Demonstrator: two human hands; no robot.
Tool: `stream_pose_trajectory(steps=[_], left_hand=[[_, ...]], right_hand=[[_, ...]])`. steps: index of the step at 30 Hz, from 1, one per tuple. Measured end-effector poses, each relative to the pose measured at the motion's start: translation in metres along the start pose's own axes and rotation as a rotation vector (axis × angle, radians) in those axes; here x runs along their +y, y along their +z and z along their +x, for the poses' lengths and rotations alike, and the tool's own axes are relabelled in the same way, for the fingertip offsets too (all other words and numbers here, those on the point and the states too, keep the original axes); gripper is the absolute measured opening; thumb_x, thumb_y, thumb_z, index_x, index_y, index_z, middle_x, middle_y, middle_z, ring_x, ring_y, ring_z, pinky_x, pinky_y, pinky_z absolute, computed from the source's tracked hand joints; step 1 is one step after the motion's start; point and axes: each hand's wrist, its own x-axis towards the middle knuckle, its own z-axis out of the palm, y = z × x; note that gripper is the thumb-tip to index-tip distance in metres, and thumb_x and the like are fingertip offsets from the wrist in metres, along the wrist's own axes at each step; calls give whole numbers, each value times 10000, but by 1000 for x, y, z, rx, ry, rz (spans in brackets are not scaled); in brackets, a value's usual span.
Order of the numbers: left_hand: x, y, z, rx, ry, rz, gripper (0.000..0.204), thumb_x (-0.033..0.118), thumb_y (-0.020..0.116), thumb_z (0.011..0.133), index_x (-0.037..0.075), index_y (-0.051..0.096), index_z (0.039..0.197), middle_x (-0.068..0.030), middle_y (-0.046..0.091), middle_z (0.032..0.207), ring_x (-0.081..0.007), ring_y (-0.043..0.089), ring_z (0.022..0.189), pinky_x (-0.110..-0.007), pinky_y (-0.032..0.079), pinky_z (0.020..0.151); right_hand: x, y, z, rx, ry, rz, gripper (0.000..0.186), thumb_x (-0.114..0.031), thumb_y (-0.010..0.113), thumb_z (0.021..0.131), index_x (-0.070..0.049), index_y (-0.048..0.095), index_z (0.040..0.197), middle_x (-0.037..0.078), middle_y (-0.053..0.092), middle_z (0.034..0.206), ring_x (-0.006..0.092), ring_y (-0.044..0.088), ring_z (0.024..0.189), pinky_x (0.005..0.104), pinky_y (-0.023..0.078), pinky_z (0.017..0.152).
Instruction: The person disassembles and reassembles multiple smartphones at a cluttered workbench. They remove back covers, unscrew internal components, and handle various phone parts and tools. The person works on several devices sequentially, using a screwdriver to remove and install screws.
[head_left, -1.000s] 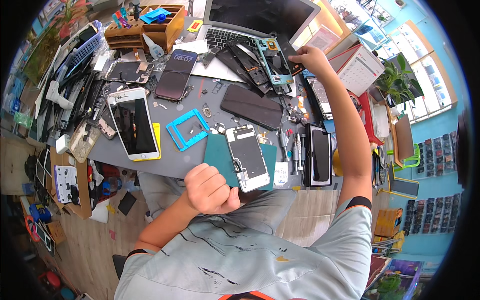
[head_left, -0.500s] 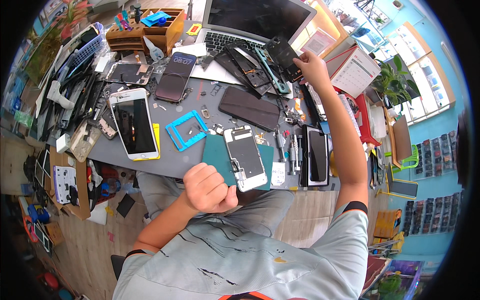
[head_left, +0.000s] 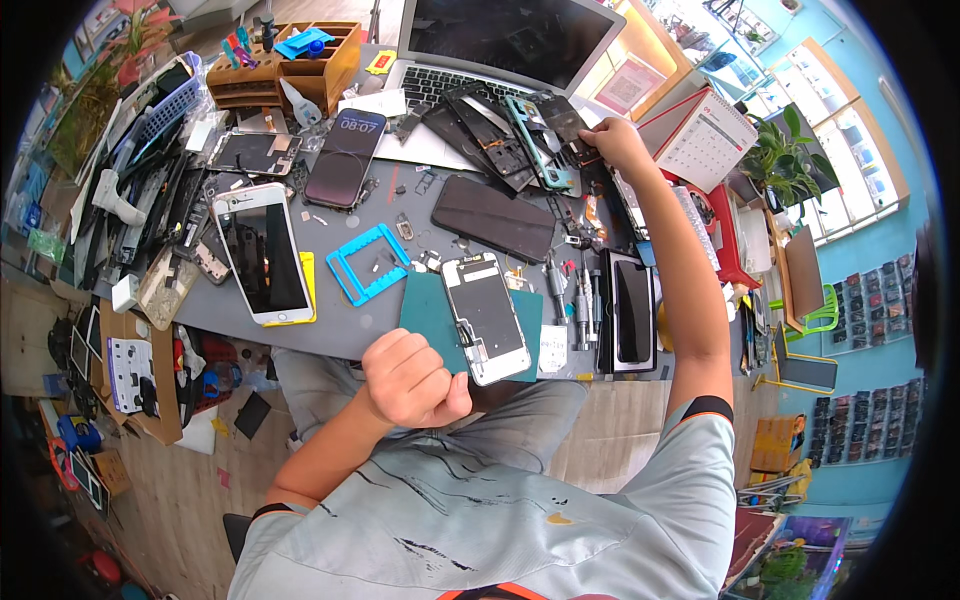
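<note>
My right hand [head_left: 615, 146] reaches to the back right and pinches the edge of a black phone panel [head_left: 562, 118]. That panel rests against a pile of phone frames, beside a teal phone frame [head_left: 540, 145]. Closed in a fist, my left hand [head_left: 412, 378] hovers by the table's front edge; its palm side is hidden, so whether it holds something small does not show. Just right of it, a white-edged phone screen assembly [head_left: 486, 318] lies back side up on a green mat [head_left: 425, 305]. Behind that lies a dark phone [head_left: 495, 217].
An open laptop [head_left: 510, 45] stands at the back. A blue plastic frame [head_left: 368, 263], a white phone [head_left: 262, 255] and a lit phone [head_left: 345, 157] lie to the left. Right are screwdrivers [head_left: 583, 300], a boxed phone [head_left: 633, 310] and a desk calendar [head_left: 705, 140]. Small parts are scattered around.
The black panel has come down lower onto the pile, with my right hand still at its edge and slightly lower and to the left. My left hand remains closed in nearly the same place.
</note>
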Motion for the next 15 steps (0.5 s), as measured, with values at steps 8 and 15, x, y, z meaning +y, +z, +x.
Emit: stream_pose_trajectory(steps=[8,15], left_hand=[[0,-1,0,-18,-2,8,230,44,682,714,75,475,617,-45,478,631,-222,457,532,-354,312,485],[1,-1,0,-16,-2,6,224,47,681,710,73,478,618,-46,483,634,-222,465,534,-355,319,485]], right_hand=[[-5,-11,12,-223,158,136,286,-268,848,962,10,788,990,69,741,895,160,635,719,348,490,615],[-8,-16,11,-326,284,466,177,-208,757,1024,-44,736,962,55,723,855,127,588,665,301,427,565]])
